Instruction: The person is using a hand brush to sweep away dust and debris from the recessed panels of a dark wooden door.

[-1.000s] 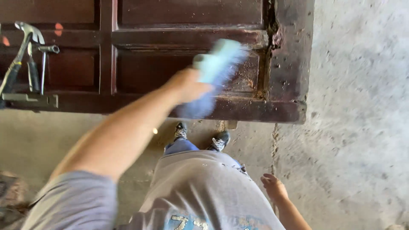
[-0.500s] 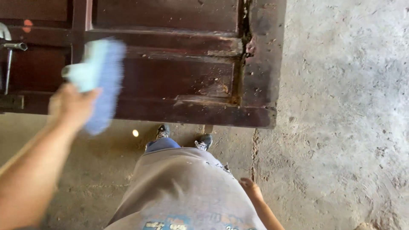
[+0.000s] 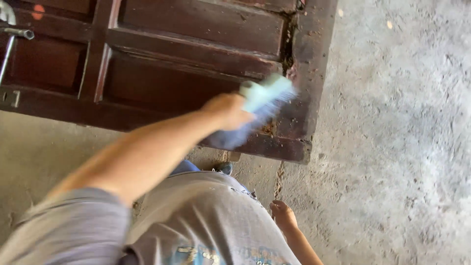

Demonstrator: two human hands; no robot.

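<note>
Containers: none to be made out here.
Left hand [image 3: 226, 111]: arm stretched from 8 o'clock toward the middle of the view, fingers wrapped tight around the handle of a pale blue brush [image 3: 262, 98].
Brush: just past the left hand toward 2 o'clock, smeared by motion, its bristle end over the lower right corner of the dark brown wooden door [image 3: 196, 29]; whether it touches the wood cannot be told.
Right hand [image 3: 283, 214]: hangs low at 5 o'clock beside the grey shirt [image 3: 206, 216], fingers loosely curled, holding nothing.
Door: lies flat across the top of the view, above the concrete floor [image 3: 402, 147].
Metal tool [image 3: 12, 37]: at 10 o'clock, cut off by the edge.
Shoe [image 3: 225, 168]: toe only, the rest hidden by the shirt.
</note>
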